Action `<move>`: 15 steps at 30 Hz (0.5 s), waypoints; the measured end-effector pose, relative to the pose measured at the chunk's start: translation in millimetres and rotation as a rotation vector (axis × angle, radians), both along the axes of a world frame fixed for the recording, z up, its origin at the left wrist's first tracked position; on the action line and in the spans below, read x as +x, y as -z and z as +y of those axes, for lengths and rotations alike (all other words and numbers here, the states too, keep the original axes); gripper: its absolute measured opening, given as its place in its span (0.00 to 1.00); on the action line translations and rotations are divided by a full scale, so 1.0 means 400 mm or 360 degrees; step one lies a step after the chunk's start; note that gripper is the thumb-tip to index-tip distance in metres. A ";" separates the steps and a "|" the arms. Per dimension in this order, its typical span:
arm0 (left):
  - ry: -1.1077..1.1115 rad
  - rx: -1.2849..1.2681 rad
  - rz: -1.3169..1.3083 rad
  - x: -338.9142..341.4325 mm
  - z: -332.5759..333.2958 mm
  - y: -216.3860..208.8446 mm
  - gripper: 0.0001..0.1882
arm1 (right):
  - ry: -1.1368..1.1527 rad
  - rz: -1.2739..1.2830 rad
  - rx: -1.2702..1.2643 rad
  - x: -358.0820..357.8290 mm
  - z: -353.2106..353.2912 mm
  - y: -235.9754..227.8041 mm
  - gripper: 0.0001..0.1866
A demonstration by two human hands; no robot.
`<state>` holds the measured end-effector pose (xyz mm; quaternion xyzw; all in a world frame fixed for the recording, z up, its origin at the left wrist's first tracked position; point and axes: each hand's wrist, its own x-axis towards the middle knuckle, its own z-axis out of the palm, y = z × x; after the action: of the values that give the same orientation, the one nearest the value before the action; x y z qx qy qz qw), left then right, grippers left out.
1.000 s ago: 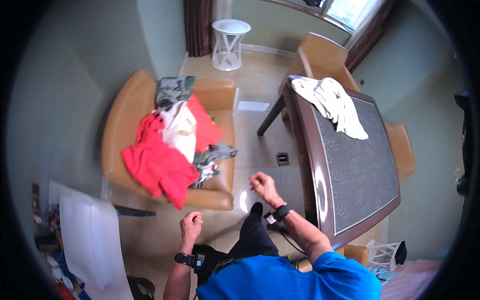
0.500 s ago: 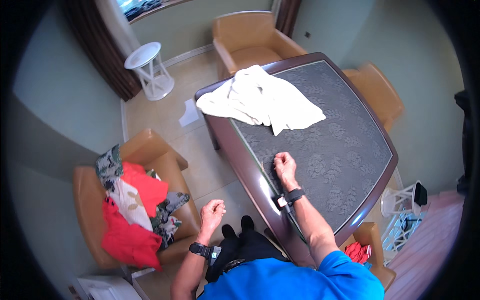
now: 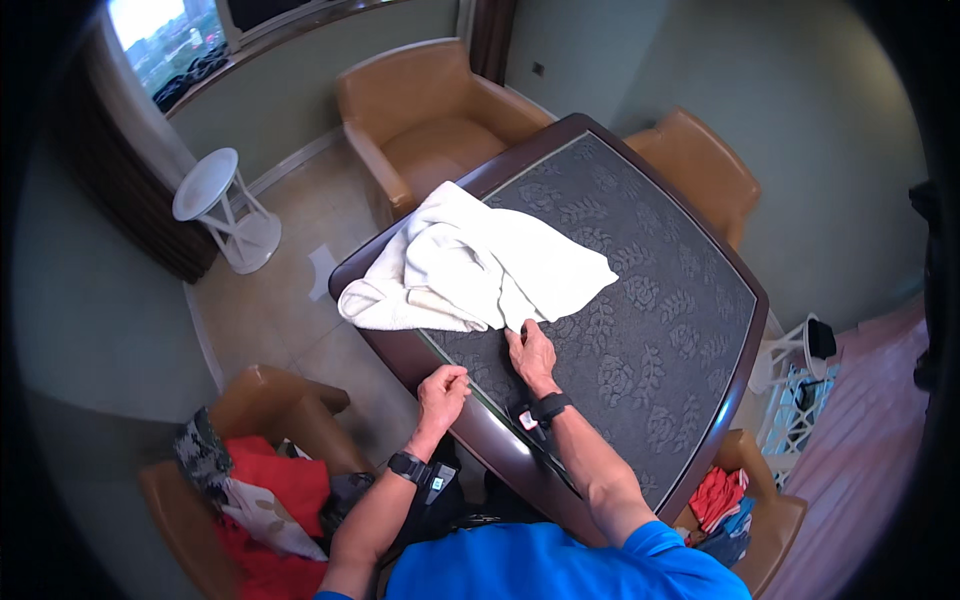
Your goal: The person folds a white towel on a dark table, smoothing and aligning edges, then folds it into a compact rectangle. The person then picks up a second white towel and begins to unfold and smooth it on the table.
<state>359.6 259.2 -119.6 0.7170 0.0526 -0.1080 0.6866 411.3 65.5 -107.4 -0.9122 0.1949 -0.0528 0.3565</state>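
Observation:
A crumpled white cloth (image 3: 550, 270), thick like a towel, lies in loose folds over the far left part of the dark table (image 3: 650, 350). My right hand (image 3: 533, 355) is at the cloth's near edge, with thumb and fingers pinched on a bit of it. Closer to me, my left hand (image 3: 441, 397) hovers by the table's left rim, its fingers curled together and no object showing in them. It stays apart from the cloth. Both wrists carry dark straps with small devices.
Red, white and camouflage clothes (image 3: 275, 490) are heaped on a tan armchair (image 3: 260, 395) at lower left. Another armchair (image 3: 765, 490) at lower right holds red and blue clothes (image 3: 718, 500). Two tan armchairs stand beyond the table. A white side table (image 3: 207, 185) is near the curtain.
My right hand has moved forward to the cloth's near edge and pinched it. My left hand has risen toward the table rim. The view has shifted, with the table now nearer.

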 end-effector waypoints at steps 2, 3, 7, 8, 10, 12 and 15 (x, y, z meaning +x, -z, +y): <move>0.0016 -0.0020 0.0051 0.053 0.005 -0.004 0.06 | 0.0034 -0.0085 -0.0001 0.011 0.005 0.012 0.14; 0.0025 -0.0031 0.0078 0.076 0.001 -0.010 0.07 | 0.0030 -0.0115 0.0022 0.004 0.003 0.016 0.14; 0.0094 -0.0068 0.0075 0.123 -0.064 -0.019 0.10 | -0.0069 0.0064 0.0466 -0.088 -0.065 0.037 0.15; 0.0152 -0.0085 0.0136 0.127 -0.081 -0.020 0.14 | -0.0044 0.0135 0.0501 -0.132 -0.071 0.004 0.16; 0.0268 -0.0086 0.0194 0.115 -0.104 -0.034 0.17 | -0.0190 0.0260 0.0643 -0.224 -0.082 -0.057 0.14; 0.0422 -0.0139 0.0283 0.095 -0.133 -0.046 0.19 | -0.0271 0.0397 0.0690 -0.329 -0.095 -0.099 0.14; 0.0588 -0.0229 0.0418 0.049 -0.166 -0.033 0.19 | -0.0329 0.0634 0.0825 -0.464 -0.113 -0.156 0.14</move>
<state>379.1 192.8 -106.3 0.6434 0.0015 -0.3277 0.6918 225.6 20.1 -45.0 -0.7987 0.1741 0.2140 0.5348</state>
